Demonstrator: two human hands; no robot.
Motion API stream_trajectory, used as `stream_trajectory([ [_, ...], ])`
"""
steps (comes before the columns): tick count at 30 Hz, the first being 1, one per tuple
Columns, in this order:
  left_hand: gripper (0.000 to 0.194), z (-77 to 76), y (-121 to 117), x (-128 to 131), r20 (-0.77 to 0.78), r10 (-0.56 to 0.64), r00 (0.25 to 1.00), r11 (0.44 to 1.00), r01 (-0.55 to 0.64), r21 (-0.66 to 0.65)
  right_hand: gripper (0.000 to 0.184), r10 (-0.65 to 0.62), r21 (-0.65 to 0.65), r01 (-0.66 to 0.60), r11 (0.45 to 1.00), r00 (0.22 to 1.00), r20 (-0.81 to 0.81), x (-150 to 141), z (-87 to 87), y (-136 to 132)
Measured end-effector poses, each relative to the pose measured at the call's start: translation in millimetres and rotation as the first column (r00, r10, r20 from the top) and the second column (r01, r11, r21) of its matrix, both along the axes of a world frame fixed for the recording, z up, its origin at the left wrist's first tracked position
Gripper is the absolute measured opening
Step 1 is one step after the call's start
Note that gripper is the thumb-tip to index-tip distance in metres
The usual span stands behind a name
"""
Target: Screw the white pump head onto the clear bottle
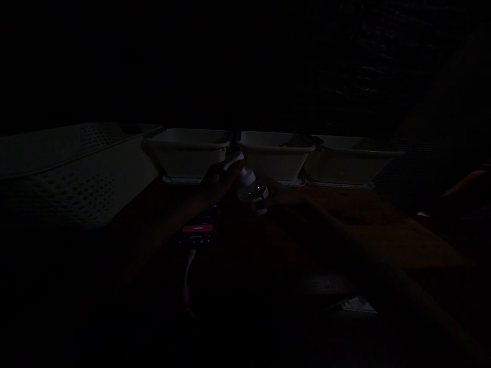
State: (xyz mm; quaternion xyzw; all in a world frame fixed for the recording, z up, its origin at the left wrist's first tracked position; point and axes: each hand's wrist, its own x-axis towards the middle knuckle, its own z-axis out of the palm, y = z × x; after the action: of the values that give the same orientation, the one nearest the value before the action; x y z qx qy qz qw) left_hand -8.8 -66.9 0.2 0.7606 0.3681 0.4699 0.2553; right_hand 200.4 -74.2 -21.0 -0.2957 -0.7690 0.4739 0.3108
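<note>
The view is very dark. A clear pump bottle [251,193] with a white collar and a white pump head [233,160] is at the middle, tilted to the left. My right hand [282,195] is closed around the bottle's body from the right. My left hand [220,181] is at the pump head, its fingers closed around it as far as the dimness shows. Below my left hand lies a phone [197,228] with a lit screen and a red bar, and a white cable [189,263] runs from its lower end.
Three pale plastic tubs [192,156] stand in a row behind my hands. A large perforated basket [126,174] is at the left. The wooden table [395,240] stretches right, with a small pale item [358,305] near the front. Part of another person's arm [466,183] shows far right.
</note>
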Motion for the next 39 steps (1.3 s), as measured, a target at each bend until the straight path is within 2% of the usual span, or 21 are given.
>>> stream_trajectory([
  [4,0.058,-0.8,3.9,-0.4,0.135,-0.029,0.99,0.999,0.023,0.041,0.083,-0.007,0.005,0.007,1.0,1.0,0.013,-0.3,0.4,0.1],
  [10,0.049,-0.9,6.9,0.1,0.14,-0.093,0.986,0.992,0.08,0.093,0.081,0.024,0.019,-0.024,1.0,1.0,-0.009,-0.6,1.8,-1.5],
  [14,0.05,-1.1,6.0,1.0,0.172,-0.13,0.977,0.989,0.116,0.089,0.084,-0.012,0.014,0.012,1.0,1.0,0.005,0.5,0.6,-1.1],
  [20,0.057,-0.9,5.9,-2.2,0.22,-0.223,0.95,0.971,0.237,-0.038,0.085,0.016,0.042,-0.016,0.999,1.0,-0.003,0.6,-0.6,2.0],
  [29,0.064,-3.9,16.0,-1.3,0.344,-0.327,0.88,0.886,0.412,-0.212,0.081,0.021,0.005,-0.021,1.0,1.0,-0.016,1.0,0.6,-0.7],
  [35,0.064,-7.2,17.8,-0.4,0.353,-0.341,0.871,0.868,0.436,-0.238,0.079,0.027,-0.009,-0.027,1.0,0.999,-0.016,0.6,2.8,-3.3],
  [39,0.061,-7.7,18.6,-1.4,0.397,-0.302,0.867,0.864,0.425,-0.269,0.081,0.035,-0.012,-0.035,0.999,0.999,-0.019,0.7,2.5,-2.5],
])
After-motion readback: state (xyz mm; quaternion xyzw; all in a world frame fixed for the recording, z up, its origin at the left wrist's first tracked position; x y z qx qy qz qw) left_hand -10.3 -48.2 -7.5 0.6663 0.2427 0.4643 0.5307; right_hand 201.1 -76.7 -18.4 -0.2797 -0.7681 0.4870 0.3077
